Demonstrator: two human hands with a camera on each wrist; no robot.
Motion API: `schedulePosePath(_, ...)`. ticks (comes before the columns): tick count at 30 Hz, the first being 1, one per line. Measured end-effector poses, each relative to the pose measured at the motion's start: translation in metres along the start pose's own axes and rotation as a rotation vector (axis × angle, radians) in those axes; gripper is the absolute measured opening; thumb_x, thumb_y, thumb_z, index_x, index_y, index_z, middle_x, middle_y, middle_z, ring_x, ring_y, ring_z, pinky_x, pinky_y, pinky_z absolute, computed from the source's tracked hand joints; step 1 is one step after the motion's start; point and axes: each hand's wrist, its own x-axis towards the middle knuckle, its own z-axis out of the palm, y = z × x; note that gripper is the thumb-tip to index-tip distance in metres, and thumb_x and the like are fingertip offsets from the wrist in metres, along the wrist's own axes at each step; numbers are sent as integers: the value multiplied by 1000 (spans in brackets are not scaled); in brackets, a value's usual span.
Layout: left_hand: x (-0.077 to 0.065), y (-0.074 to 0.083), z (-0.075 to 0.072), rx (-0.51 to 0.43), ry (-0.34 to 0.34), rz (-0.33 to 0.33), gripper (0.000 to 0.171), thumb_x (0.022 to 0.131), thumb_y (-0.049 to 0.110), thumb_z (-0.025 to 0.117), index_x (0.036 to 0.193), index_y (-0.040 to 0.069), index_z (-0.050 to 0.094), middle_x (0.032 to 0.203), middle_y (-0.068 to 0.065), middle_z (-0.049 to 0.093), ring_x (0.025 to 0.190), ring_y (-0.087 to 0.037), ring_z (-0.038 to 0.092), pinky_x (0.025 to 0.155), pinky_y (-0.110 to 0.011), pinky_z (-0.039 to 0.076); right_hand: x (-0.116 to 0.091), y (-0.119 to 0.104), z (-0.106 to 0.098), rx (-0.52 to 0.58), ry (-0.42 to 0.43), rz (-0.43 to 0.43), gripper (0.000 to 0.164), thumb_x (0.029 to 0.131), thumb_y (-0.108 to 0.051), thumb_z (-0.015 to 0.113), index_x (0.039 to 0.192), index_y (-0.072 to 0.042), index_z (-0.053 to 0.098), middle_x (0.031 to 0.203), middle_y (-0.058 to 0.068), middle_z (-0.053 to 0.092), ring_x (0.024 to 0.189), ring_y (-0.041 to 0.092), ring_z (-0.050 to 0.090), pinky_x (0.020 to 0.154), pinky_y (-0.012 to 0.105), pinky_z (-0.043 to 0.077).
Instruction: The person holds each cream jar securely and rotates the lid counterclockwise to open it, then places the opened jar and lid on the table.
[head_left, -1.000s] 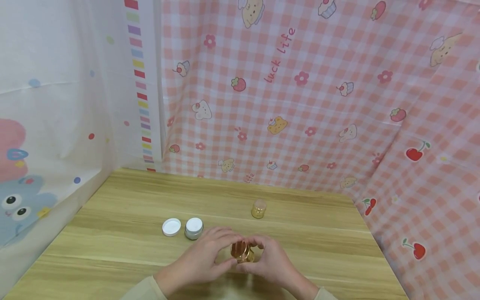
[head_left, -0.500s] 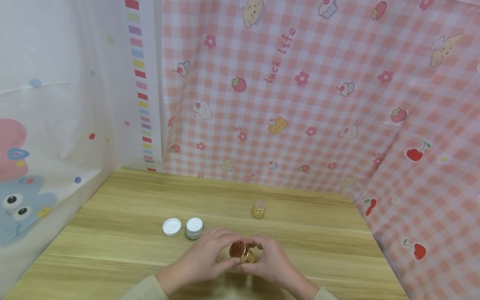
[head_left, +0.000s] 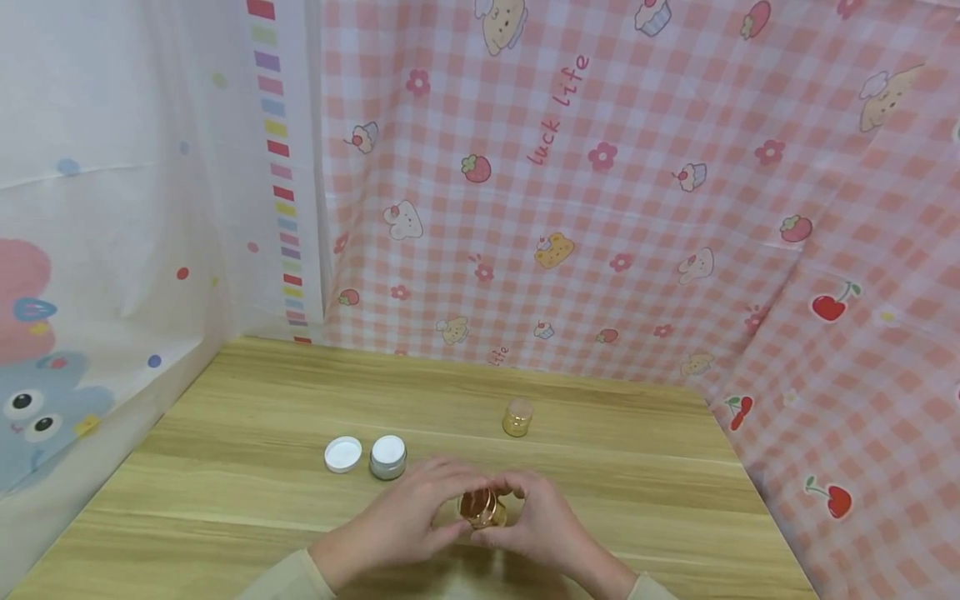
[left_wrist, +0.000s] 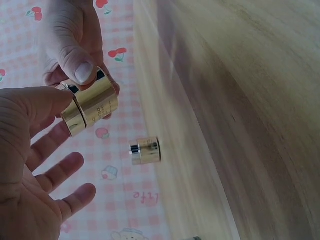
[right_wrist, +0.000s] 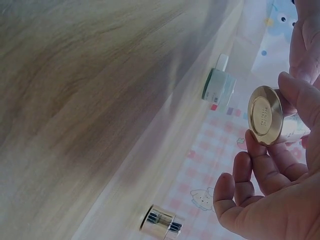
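Note:
A shiny gold cosmetic jar (head_left: 478,507) is held tilted between both hands, low in the middle of the head view. My left hand (head_left: 408,512) pinches its lid (left_wrist: 74,121) between thumb and index finger, the other fingers spread. Around the body (left_wrist: 101,103) curl the thumb and fingers of my right hand (head_left: 543,521). The right wrist view shows the jar's round base (right_wrist: 265,115), stamped with small print. Lid and body sit together, with a thin seam between them.
A second, smaller gold jar (head_left: 517,418) stands farther back on the wooden table (head_left: 630,467). Left of the hands are a glass jar with a white top (head_left: 387,462) and a loose white lid (head_left: 343,454). Patterned cloths (head_left: 562,200) hang behind and at the sides.
The gold jar shifts and tilts slightly between the hands. Both hands stay in nearly the same place, and the things on the table have not moved.

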Motion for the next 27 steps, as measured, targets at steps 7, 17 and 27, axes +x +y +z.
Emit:
schedulePosePath(7, -1, 1, 2, 0, 15, -32, 48, 95, 31, 82, 140, 21, 68, 137, 9, 71, 129, -15, 64, 110, -44, 55, 0, 1, 1, 6, 6, -10, 47, 77, -48, 95, 115, -26, 78, 111, -18, 78, 110, 8, 69, 99, 38, 56)
schedulePosePath(17, -3, 1, 3, 10, 6, -86, 55, 94, 37, 82, 143, 18, 65, 138, 5, 70, 127, -16, 64, 108, -44, 57, 0, 2, 2, 11, 9, -18, 42, 78, -48, 94, 112, -28, 78, 110, -22, 77, 111, 6, 68, 102, 40, 55)
schedulePosePath(27, -1, 2, -6, 16, -25, 1, 60, 89, 22, 85, 145, 20, 65, 146, 5, 68, 135, -20, 63, 114, -51, 53, 1, 1, 0, -11, -7, 11, 53, 74, -43, 97, 118, -23, 77, 115, -14, 78, 112, 14, 70, 102, 47, 57)
